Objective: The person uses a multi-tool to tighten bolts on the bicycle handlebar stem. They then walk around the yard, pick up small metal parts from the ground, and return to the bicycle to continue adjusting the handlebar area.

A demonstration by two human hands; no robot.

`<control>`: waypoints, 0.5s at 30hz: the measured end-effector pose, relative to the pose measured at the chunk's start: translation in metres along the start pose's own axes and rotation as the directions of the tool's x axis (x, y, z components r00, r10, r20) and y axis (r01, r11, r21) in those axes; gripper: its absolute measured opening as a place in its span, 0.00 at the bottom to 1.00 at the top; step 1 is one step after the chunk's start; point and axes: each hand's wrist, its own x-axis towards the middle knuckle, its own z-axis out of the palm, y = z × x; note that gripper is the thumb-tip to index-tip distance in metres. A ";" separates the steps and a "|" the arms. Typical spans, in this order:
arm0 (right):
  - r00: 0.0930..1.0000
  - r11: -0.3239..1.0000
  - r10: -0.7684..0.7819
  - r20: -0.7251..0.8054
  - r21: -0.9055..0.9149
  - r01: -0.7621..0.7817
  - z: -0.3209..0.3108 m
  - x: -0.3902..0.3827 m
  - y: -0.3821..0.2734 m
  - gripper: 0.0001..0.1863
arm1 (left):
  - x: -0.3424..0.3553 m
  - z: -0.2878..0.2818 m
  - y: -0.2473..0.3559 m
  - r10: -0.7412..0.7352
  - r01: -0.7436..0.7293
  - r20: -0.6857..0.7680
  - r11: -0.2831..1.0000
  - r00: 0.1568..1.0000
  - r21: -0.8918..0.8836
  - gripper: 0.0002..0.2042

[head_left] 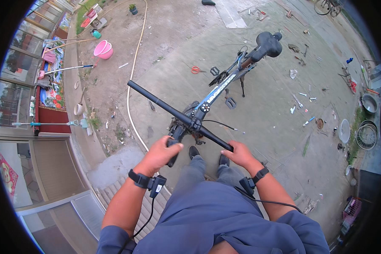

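Note:
A bicycle with a blue and black frame stands before me, its black saddle pointing away. Its bare black handlebar lies diagonally across the stem, with a loose cable end hanging to the right. My left hand is closed on a dark part at the bicycle's front, below the bar; whether it is the tyre or fork I cannot tell. My right hand grips the handlebar's right end. Both wrists wear black strapped devices with cables. My shoes show just under the bicycle's front.
A pale hose runs along the left, near a pink bucket and long-handled tools by the building. Red scissors and several scattered tools lie on the ground. Basins and loose wheels sit at the right edge.

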 end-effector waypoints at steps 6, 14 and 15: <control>0.989 0.982 0.149 0.003 -0.118 -0.148 -0.002 -0.012 0.026 0.19 | 0.042 -0.084 -0.016 -0.017 -0.203 -0.352 0.790 0.936 -0.579 0.09; 0.963 0.924 0.244 -0.119 -0.275 -0.268 0.004 -0.029 0.051 0.21 | 0.124 -0.147 0.003 0.000 -0.396 -0.496 0.602 0.869 -0.693 0.10; 0.963 0.922 0.237 -0.131 -0.281 -0.266 0.006 -0.030 0.054 0.20 | 0.132 -0.149 0.009 0.010 -0.404 -0.517 0.636 0.856 -0.658 0.10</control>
